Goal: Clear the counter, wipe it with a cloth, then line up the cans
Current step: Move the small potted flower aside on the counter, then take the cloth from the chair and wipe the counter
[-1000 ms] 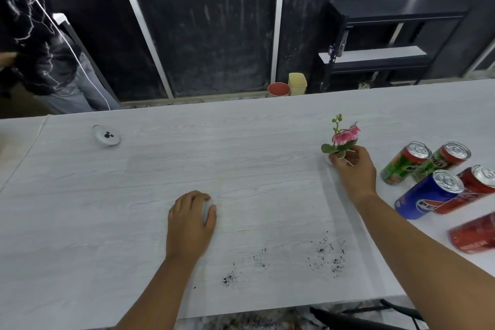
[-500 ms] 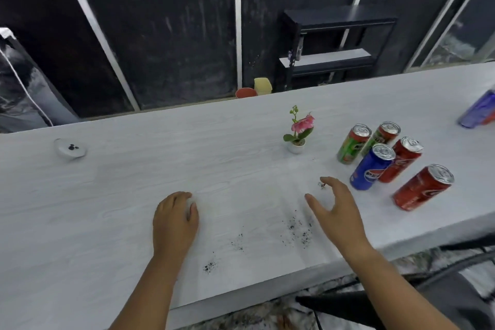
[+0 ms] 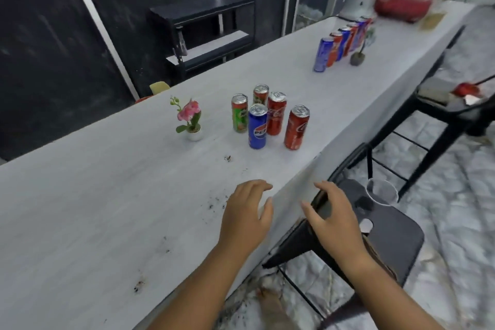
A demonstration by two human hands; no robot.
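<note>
1. We are holding nothing: left hand [image 3: 246,211] lying loose over the counter's [image 3: 107,195] near edge, right hand [image 3: 332,220] hovering spread just beyond it.
2. The cans [image 3: 257,126] are standing clustered mid-counter; we are likely needing a cloth next, none visible.

Five cans [image 3: 257,127], one potted flower [image 3: 193,120] (a farther row [image 3: 338,45] blurred).

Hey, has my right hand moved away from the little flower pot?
Yes. The right hand left the flower pot and pulled back past the counter edge, over the chair.
</note>
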